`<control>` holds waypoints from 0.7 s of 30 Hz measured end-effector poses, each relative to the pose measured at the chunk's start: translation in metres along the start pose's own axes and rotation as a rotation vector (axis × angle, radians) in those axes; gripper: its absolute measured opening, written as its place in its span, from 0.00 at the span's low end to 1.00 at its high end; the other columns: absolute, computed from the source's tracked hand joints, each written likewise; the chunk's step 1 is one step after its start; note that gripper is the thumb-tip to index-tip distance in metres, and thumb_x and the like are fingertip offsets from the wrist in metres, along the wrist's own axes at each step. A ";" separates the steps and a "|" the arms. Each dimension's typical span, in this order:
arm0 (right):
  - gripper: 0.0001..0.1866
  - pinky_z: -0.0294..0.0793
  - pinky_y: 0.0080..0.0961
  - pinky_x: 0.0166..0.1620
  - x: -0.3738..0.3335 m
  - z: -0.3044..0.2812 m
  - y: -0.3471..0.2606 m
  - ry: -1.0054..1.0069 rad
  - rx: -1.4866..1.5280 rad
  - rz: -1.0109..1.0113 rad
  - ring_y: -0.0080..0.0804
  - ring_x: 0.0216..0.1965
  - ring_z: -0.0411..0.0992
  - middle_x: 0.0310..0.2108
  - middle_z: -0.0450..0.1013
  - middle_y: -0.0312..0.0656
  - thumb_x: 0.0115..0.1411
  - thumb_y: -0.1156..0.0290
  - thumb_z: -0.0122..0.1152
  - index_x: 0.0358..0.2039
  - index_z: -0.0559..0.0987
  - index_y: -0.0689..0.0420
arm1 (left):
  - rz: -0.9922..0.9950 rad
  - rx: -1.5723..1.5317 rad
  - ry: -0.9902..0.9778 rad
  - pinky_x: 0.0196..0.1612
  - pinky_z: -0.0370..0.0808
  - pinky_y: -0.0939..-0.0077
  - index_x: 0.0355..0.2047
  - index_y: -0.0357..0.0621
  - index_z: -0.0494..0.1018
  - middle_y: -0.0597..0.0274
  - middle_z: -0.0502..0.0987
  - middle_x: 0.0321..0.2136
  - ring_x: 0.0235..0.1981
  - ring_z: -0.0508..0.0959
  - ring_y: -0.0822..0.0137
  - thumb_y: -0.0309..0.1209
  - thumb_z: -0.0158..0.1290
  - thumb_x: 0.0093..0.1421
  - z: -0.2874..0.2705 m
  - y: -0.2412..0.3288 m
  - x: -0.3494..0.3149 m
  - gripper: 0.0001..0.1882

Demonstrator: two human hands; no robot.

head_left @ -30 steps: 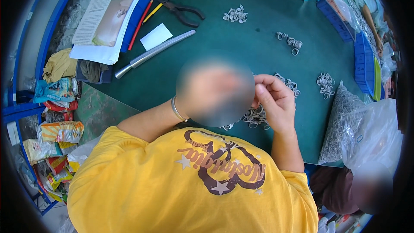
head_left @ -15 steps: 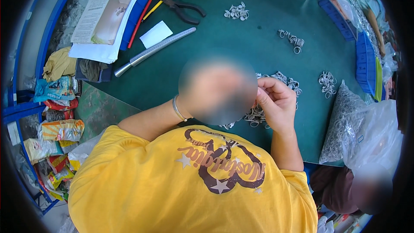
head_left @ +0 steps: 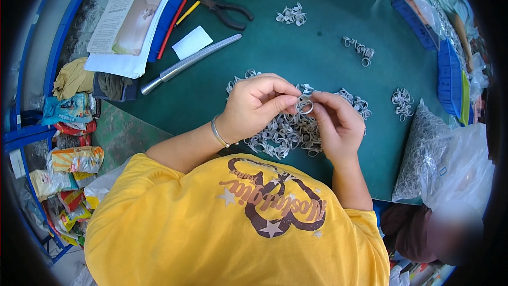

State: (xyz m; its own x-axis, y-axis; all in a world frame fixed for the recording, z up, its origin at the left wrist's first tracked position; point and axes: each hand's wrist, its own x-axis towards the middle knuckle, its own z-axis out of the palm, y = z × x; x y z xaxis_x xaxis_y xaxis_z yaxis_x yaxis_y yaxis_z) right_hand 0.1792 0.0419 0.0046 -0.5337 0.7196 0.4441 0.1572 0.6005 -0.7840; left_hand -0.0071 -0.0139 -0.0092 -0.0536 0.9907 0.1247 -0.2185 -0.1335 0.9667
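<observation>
Between my two hands a grey metal ring (head_left: 305,106) is held up over a heap of similar rings (head_left: 280,135) on the green table. My left hand (head_left: 259,100), with a bangle (head_left: 218,131) on its wrist, pinches the ring's left side. Thumb and forefinger of my right hand (head_left: 339,124) close on its right side. Both hands hide part of the heap. Smaller groups of rings lie apart: one at the far middle (head_left: 291,14), one at the far right (head_left: 360,51) and one to the right (head_left: 402,103).
A tapered metal ring mandrel (head_left: 190,63), a white paper slip (head_left: 192,43), pliers (head_left: 227,13) and two pencils lie at the far left. At right stand a clear bag full of rings (head_left: 420,153) and blue bins (head_left: 448,77). Another person's dark sleeve (head_left: 415,233) shows at lower right.
A blur covered my left hand earlier; now it shows plainly, pinching the ring with my right hand. My right hand has hardly moved. The table items stay where they were.
</observation>
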 end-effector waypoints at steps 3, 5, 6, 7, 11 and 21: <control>0.13 0.77 0.18 0.32 -0.005 0.001 -0.002 0.026 0.442 0.500 0.25 0.29 0.76 0.32 0.77 0.42 0.67 0.70 0.52 0.43 0.77 0.67 | -0.028 -0.006 0.044 0.33 0.77 0.83 0.35 0.34 0.77 0.57 0.79 0.31 0.30 0.81 0.71 0.20 0.56 0.58 0.003 -0.003 -0.004 0.04; 0.12 0.76 0.17 0.31 -0.003 -0.002 -0.004 0.001 0.536 0.573 0.23 0.28 0.75 0.30 0.77 0.40 0.66 0.70 0.53 0.42 0.78 0.67 | -0.073 0.023 0.075 0.32 0.76 0.81 0.33 0.35 0.78 0.57 0.79 0.30 0.30 0.80 0.69 0.19 0.58 0.55 0.003 -0.007 -0.005 0.05; 0.12 0.74 0.15 0.30 -0.002 -0.003 -0.005 -0.024 0.630 0.651 0.20 0.26 0.73 0.28 0.76 0.37 0.66 0.71 0.53 0.42 0.78 0.66 | -0.097 0.037 0.090 0.31 0.76 0.79 0.32 0.36 0.78 0.56 0.79 0.30 0.30 0.80 0.67 0.18 0.59 0.53 0.003 -0.010 -0.006 0.05; 0.11 0.74 0.14 0.29 -0.001 -0.004 -0.007 -0.048 0.688 0.657 0.19 0.26 0.73 0.29 0.77 0.37 0.65 0.73 0.54 0.42 0.79 0.66 | -0.070 0.052 0.071 0.31 0.76 0.79 0.32 0.36 0.78 0.56 0.80 0.30 0.30 0.80 0.66 0.18 0.59 0.53 0.003 -0.010 -0.006 0.05; 0.09 0.74 0.14 0.29 -0.002 -0.004 -0.006 -0.082 0.735 0.671 0.19 0.26 0.74 0.29 0.77 0.38 0.64 0.76 0.55 0.41 0.79 0.67 | -0.095 -0.004 0.061 0.31 0.75 0.77 0.30 0.36 0.78 0.56 0.80 0.29 0.29 0.80 0.63 0.17 0.60 0.51 0.002 -0.016 -0.010 0.05; 0.08 0.74 0.13 0.32 -0.010 0.004 0.007 0.000 0.677 0.493 0.21 0.31 0.74 0.32 0.74 0.39 0.59 0.84 0.58 0.40 0.79 0.66 | -0.188 0.217 -0.175 0.39 0.76 0.81 0.42 0.39 0.76 0.59 0.78 0.38 0.38 0.78 0.71 0.27 0.54 0.61 -0.006 0.011 -0.001 0.09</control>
State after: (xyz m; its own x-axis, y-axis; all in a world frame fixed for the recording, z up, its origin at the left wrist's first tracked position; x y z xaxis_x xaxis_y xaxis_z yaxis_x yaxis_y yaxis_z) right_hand 0.1825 0.0374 -0.0076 -0.5344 0.8450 -0.0175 -0.1609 -0.1220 -0.9794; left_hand -0.0150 -0.0163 0.0002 0.1400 0.9893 -0.0424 0.0049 0.0421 0.9991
